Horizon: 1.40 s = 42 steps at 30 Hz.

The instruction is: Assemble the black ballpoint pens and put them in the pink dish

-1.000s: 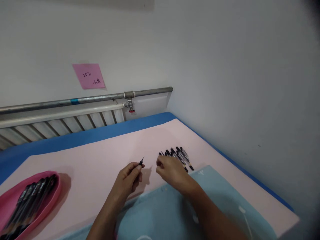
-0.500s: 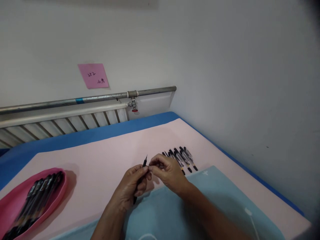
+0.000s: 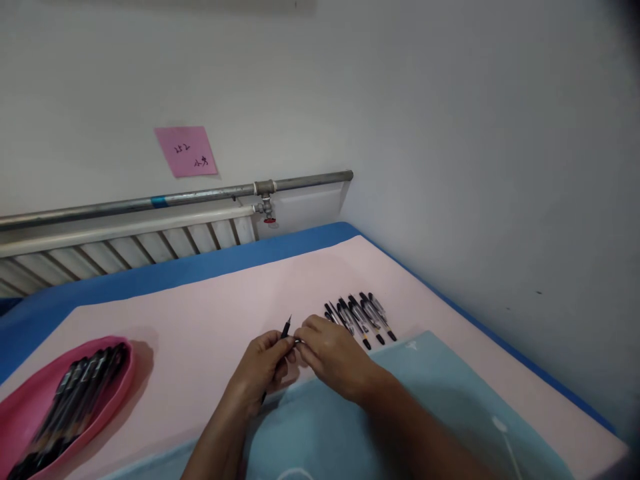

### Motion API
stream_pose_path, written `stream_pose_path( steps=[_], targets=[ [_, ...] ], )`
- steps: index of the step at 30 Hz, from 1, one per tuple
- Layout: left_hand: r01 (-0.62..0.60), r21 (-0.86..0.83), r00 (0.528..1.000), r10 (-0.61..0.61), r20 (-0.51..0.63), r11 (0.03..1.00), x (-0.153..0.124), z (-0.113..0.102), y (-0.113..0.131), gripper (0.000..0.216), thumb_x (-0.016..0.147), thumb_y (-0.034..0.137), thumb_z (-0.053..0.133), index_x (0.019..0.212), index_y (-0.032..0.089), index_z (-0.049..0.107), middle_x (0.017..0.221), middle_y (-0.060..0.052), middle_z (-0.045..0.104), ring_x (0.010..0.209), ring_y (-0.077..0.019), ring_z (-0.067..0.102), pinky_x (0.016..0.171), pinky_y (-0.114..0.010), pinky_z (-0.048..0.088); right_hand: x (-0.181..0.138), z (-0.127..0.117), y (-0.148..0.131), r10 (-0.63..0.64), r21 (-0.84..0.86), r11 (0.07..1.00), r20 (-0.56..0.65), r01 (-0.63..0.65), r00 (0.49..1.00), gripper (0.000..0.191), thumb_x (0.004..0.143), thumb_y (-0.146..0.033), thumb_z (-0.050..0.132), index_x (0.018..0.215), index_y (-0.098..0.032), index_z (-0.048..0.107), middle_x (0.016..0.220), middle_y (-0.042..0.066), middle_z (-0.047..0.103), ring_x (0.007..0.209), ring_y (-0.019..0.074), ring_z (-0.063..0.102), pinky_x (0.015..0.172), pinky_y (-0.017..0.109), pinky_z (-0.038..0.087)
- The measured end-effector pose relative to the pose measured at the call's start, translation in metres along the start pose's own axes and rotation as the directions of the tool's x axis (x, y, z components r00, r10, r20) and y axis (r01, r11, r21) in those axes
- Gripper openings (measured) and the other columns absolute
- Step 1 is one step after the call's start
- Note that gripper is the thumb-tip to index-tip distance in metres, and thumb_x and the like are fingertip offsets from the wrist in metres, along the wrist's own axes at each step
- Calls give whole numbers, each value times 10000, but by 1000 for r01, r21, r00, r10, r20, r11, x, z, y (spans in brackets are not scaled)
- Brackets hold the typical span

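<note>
A slim black pen (image 3: 287,327) stands tilted in my left hand (image 3: 265,363), its pointed tip up and its lower end showing below the palm. The fingers of that hand are wrapped round it. Close beside, my right hand (image 3: 333,353) is pinched closed, its fingertips meeting the left thumb. A small dark, shiny piece (image 3: 298,341) shows between the two hands; what it is cannot be made out. Just past my right hand, several black-and-clear pens (image 3: 370,313) with pen parts lie in a slanted row on the pink sheet.
At the left stands a pink oval dish (image 3: 131,373) holding several dark pens (image 3: 75,393). A light blue cloth (image 3: 425,400) covers the near side of the pink table sheet (image 3: 200,347). Beyond the blue table edge (image 3: 300,239) are a radiator (image 3: 150,247), a pipe (image 3: 210,193) and walls.
My right hand has turned slightly palm-down and shifted a little down. The small dark piece now shows between my fingertips. The pen in my left hand has moved slightly left.
</note>
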<state>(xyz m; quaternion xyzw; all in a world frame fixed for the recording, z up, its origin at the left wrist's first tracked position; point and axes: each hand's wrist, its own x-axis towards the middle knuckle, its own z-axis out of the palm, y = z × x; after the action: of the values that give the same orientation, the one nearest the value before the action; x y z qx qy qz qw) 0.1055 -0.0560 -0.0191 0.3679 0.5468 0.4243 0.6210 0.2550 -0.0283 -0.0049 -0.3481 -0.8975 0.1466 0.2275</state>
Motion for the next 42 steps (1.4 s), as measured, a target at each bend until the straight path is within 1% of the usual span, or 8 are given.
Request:
stream_pose_path(
  steps=[3,7,11,14,20,23,28,42],
  targets=[
    [-29,84,999,31,-12,996,0,2,0,318,710,443,553,625,142,498,438,53,434,324,-27,298,319,-159,168,1,0,2,83,25,996,-52,-82,995,134,784,-127,457,747,-160,581,790,32,539,720,121,495,659,229,378],
    [-93,112,996,93,10,989,-1,3,1,372,740,496,483,817,140,557,588,15,543,337,-37,339,313,-169,184,5,-6,6,344,376,890,-188,-256,920,137,734,-124,494,744,-182,618,745,5,575,681,109,507,620,218,378],
    [-101,119,994,95,62,988,-2,5,0,392,744,506,472,861,144,566,592,22,535,343,-39,359,319,-167,197,11,-5,12,583,788,548,-118,-282,804,164,741,-294,551,817,-193,657,690,-9,586,560,99,480,511,220,362],
    [-119,112,990,109,93,987,-1,8,-2,403,737,519,476,849,142,565,587,21,534,322,-36,347,312,-175,188,14,3,14,655,928,300,-32,-221,755,209,685,-338,619,803,-174,671,606,-20,557,503,87,442,473,220,328],
    [-164,99,984,156,82,981,-1,11,-3,354,761,491,467,778,147,549,555,25,523,327,-35,344,318,-173,192,18,14,11,609,981,-56,179,-183,773,223,608,-308,691,759,-146,664,588,-14,558,566,96,485,505,214,334],
    [-169,105,984,161,76,980,-3,11,-2,355,769,491,459,682,152,523,481,39,479,317,-35,319,319,-171,184,18,15,7,570,967,-182,251,-178,782,216,606,-294,699,752,-141,654,577,-27,544,551,82,485,530,214,344],
    [-143,95,989,137,62,985,-3,11,0,380,751,517,470,623,161,499,395,61,395,295,-37,273,316,-169,161,19,15,4,550,946,-286,291,-151,783,229,584,-283,719,749,-141,647,617,-31,556,541,69,488,542,216,349],
    [-163,44,986,161,43,986,-3,12,-3,362,767,483,476,608,157,478,403,66,372,308,-31,280,317,-163,157,20,24,3,552,919,-376,327,-121,767,212,573,-265,737,713,-147,630,624,-26,570,564,86,506,560,225,384]
  ],
)
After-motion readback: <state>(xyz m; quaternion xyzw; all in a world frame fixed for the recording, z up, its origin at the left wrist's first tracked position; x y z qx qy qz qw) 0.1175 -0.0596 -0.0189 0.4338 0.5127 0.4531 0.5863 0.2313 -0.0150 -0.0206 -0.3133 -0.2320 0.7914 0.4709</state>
